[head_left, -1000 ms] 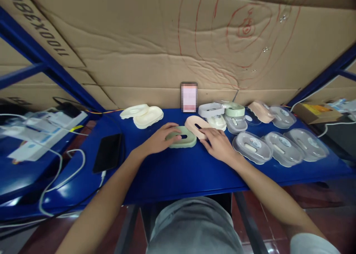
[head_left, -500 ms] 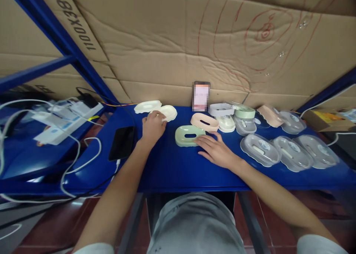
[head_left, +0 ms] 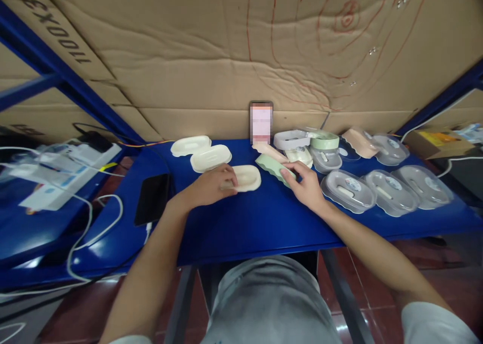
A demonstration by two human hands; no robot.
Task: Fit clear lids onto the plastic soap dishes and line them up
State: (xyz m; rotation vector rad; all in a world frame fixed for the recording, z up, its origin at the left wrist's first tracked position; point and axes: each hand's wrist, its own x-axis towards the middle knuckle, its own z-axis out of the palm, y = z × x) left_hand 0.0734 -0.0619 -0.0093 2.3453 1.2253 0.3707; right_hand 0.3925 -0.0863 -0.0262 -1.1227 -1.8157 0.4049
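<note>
Blue desk (head_left: 241, 223), cardboard backdrop. Left hand (head_left: 209, 187) fingers curled on cream tray (head_left: 246, 178), flat at desk centre. Right hand (head_left: 307, 185) fingers pinching green tray (head_left: 272, 166), tilted, long axis running back-left, just right of cream tray.

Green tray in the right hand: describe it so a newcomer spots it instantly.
On the blue table, look just right of centre, in front of the upright phone. There the right hand grips the green tray, tilted up on edge. It is pale green and lifted, while the cream tray under the left hand lies flat.
</note>
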